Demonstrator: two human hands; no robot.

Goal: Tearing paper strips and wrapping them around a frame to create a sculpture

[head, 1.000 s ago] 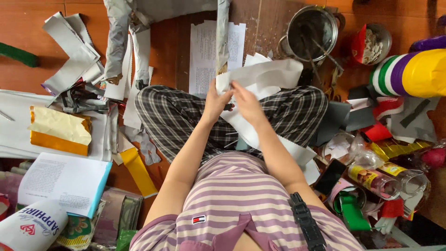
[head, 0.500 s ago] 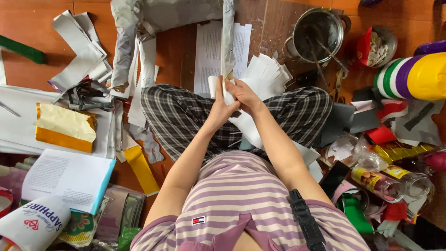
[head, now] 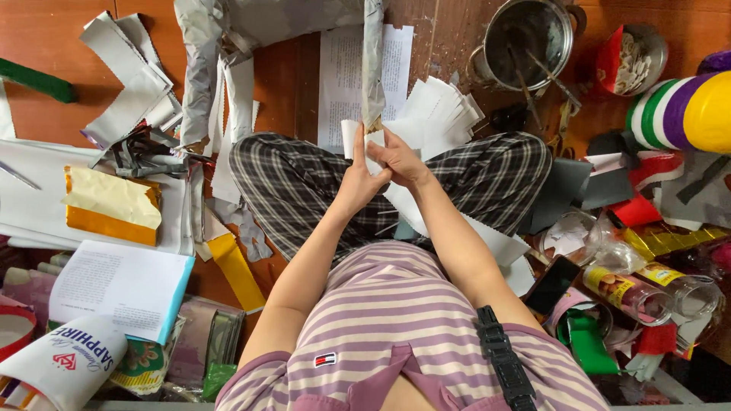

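The light, limp, easily torn long grey rolled paper strip is pinched at its lower end by the closed grip of the left hand and right hand, best held near that end.

White paper strip pinched upright between both hands, above lap; grey rolled paper stick rising from it.

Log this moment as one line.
left hand: grips white paper strip | right hand: pinches same strip | metal pot: beyond knee

Metal pot with sticks up-right of fingers; printed sheet just beyond; gold-and-cream block far left; striped roll far right.
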